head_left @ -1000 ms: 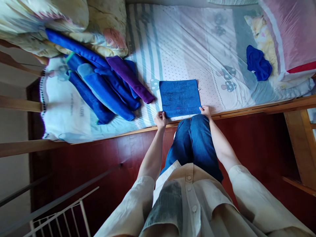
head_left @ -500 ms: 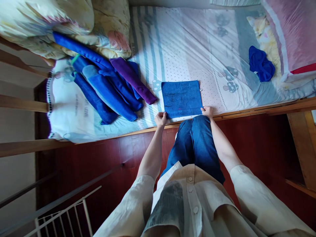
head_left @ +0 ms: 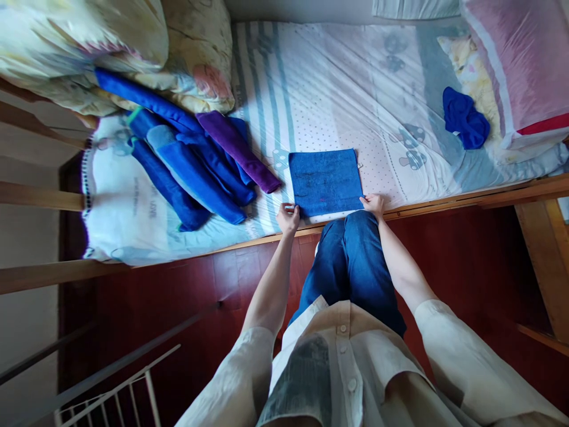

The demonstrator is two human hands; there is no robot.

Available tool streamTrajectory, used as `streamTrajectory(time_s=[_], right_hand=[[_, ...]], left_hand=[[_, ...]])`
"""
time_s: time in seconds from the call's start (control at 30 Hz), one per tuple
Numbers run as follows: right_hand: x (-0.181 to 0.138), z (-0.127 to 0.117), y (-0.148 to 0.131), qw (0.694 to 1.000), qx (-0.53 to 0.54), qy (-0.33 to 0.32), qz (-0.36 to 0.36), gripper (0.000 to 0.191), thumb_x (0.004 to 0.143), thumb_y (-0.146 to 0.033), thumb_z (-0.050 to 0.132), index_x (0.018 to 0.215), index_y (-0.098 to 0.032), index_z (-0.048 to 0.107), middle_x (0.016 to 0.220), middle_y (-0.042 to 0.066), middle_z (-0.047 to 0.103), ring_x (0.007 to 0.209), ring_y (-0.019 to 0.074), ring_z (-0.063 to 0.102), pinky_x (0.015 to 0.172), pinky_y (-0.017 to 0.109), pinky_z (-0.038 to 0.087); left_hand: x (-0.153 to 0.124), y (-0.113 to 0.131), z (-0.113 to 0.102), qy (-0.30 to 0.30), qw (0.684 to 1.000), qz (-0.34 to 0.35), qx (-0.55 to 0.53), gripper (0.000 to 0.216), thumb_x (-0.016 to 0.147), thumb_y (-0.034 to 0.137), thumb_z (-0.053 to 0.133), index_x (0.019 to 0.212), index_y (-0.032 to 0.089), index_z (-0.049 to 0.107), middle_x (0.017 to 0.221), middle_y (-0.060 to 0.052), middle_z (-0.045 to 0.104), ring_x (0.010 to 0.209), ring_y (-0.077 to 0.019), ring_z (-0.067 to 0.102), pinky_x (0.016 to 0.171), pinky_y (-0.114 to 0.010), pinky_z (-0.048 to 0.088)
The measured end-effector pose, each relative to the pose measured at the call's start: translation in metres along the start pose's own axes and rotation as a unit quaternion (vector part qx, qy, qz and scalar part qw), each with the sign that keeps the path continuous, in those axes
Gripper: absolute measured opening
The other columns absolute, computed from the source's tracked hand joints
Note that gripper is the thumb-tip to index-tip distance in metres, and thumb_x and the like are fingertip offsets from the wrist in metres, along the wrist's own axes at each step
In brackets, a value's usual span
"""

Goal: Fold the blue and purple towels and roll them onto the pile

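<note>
A blue towel (head_left: 325, 181) lies flat as a folded rectangle on the patterned bed sheet (head_left: 338, 95), close to the bed's near edge. My left hand (head_left: 288, 217) pinches its near left corner. My right hand (head_left: 374, 204) pinches its near right corner. Both hands sit at the wooden bed rail (head_left: 444, 201), just above my knees in blue jeans (head_left: 351, 261).
Several rolled blue towels and a purple one (head_left: 237, 151) lie to the left on a white cloth. A crumpled blue cloth (head_left: 464, 118) rests at the right by a pink pillow (head_left: 520, 59). Floral bedding is piled at top left. A white metal rack (head_left: 111, 391) stands at bottom left on the dark red floor.
Both hands keep their hold on the towel's near corners. The view has shifted slightly; the towel lies in about the same place.
</note>
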State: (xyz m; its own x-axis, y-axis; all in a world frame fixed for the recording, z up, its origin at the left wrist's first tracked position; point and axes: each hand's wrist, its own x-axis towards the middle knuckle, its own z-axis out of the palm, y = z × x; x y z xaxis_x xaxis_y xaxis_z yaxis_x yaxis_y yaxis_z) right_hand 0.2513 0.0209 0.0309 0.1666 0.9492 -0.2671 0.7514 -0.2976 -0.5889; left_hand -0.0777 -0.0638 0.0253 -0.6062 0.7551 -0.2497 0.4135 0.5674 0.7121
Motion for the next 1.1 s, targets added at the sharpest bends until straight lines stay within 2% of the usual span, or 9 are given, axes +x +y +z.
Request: streamTrajectory(time_s=[0.1, 0.17, 0.27, 0.33, 0.43, 0.6, 0.73, 0.9, 1.1], right_hand=[[-0.008, -0.004, 0.002, 0.999, 0.02, 0.015, -0.03, 0.033, 0.091, -0.042, 0.069, 0.111, -0.018, 0.079, 0.104, 0.014, 0.082, 0.097, 0.0277, 0.077, 0.086, 0.034, 0.058], [-0.015, -0.008, 0.004, 0.996, 0.02, 0.033, -0.077, 0.036, 0.097, -0.039, 0.063, 0.12, -0.016, 0.077, 0.116, 0.016, 0.08, 0.108, 0.0278, 0.075, 0.098, 0.037, 0.058], [-0.025, -0.016, 0.008, 0.983, -0.016, 0.031, -0.18, 0.035, 0.102, -0.038, 0.057, 0.123, -0.019, 0.078, 0.128, 0.015, 0.076, 0.124, 0.0284, 0.07, 0.114, 0.04, 0.052], [-0.026, -0.022, 0.01, 0.968, -0.035, -0.007, -0.248, 0.037, 0.103, -0.039, 0.058, 0.128, -0.021, 0.078, 0.136, 0.013, 0.074, 0.131, 0.0281, 0.067, 0.12, 0.041, 0.049], [-0.019, -0.029, 0.013, 0.941, -0.059, -0.095, -0.318, 0.042, 0.101, -0.038, 0.064, 0.138, -0.021, 0.074, 0.147, 0.011, 0.07, 0.138, 0.0276, 0.064, 0.124, 0.042, 0.047], [0.001, -0.03, 0.011, 0.915, -0.123, -0.188, -0.336, 0.048, 0.097, -0.035, 0.071, 0.143, -0.02, 0.072, 0.151, 0.011, 0.066, 0.143, 0.0292, 0.061, 0.126, 0.044, 0.046], [0.007, -0.023, 0.005, 0.908, -0.166, -0.191, -0.333, 0.051, 0.095, -0.027, 0.072, 0.145, -0.019, 0.071, 0.152, 0.012, 0.065, 0.146, 0.0315, 0.059, 0.128, 0.046, 0.043], [0.002, -0.015, 0.0, 0.93, -0.171, -0.156, -0.286, 0.055, 0.092, -0.01, 0.059, 0.145, -0.02, 0.071, 0.148, 0.01, 0.068, 0.142, 0.029, 0.062, 0.128, 0.044, 0.045], [-0.007, -0.025, -0.001, 0.948, -0.117, -0.173, -0.24, 0.046, 0.093, -0.012, 0.058, 0.132, -0.023, 0.08, 0.145, 0.007, 0.071, 0.14, 0.0291, 0.064, 0.127, 0.045, 0.046]], left_hand=[[-0.004, 0.002, -0.01, 0.002, 0.998, 0.068, 0.008, 0.025, 0.09, 0.028, 0.065, 0.114, 0.021, 0.063, 0.112, -0.012, 0.076, 0.096, -0.025, 0.075, 0.093, -0.037, 0.058], [-0.007, 0.001, -0.018, -0.018, 0.988, 0.155, 0.023, 0.027, 0.093, 0.026, 0.061, 0.119, 0.021, 0.064, 0.128, -0.015, 0.072, 0.113, -0.0263, 0.073, 0.101, -0.039, 0.057], [-0.007, -0.006, -0.026, -0.111, 0.946, 0.298, 0.054, 0.032, 0.097, 0.03, 0.058, 0.125, 0.02, 0.067, 0.141, -0.015, 0.069, 0.137, -0.0282, 0.063, 0.12, -0.044, 0.048], [-0.005, -0.01, -0.026, -0.171, 0.917, 0.351, 0.082, 0.039, 0.096, 0.031, 0.059, 0.132, 0.02, 0.067, 0.148, -0.015, 0.066, 0.146, -0.0293, 0.057, 0.126, -0.047, 0.043], [-0.001, -0.016, -0.019, -0.21, 0.9, 0.356, 0.139, 0.054, 0.09, 0.022, 0.059, 0.144, 0.017, 0.064, 0.156, -0.015, 0.061, 0.151, -0.0305, 0.052, 0.13, -0.05, 0.039], [0.002, -0.02, -0.004, -0.204, 0.901, 0.333, 0.192, 0.073, 0.08, 0.006, 0.051, 0.152, 0.018, 0.06, 0.157, -0.015, 0.06, 0.15, -0.0295, 0.053, 0.132, -0.051, 0.034], [0.004, -0.02, -0.002, -0.198, 0.899, 0.333, 0.203, 0.07, 0.085, 0.003, 0.046, 0.152, 0.019, 0.061, 0.157, -0.014, 0.06, 0.15, -0.028, 0.055, 0.133, -0.051, 0.031], [0.013, -0.016, -0.006, -0.206, 0.895, 0.335, 0.211, 0.066, 0.089, 0.001, 0.04, 0.148, 0.02, 0.065, 0.152, -0.014, 0.064, 0.144, -0.0262, 0.06, 0.132, -0.05, 0.031], [0.013, -0.011, -0.013, -0.223, 0.887, 0.343, 0.215, 0.073, 0.08, -0.003, 0.043, 0.144, 0.02, 0.069, 0.151, -0.012, 0.065, 0.142, -0.0258, 0.062, 0.131, -0.049, 0.034]])
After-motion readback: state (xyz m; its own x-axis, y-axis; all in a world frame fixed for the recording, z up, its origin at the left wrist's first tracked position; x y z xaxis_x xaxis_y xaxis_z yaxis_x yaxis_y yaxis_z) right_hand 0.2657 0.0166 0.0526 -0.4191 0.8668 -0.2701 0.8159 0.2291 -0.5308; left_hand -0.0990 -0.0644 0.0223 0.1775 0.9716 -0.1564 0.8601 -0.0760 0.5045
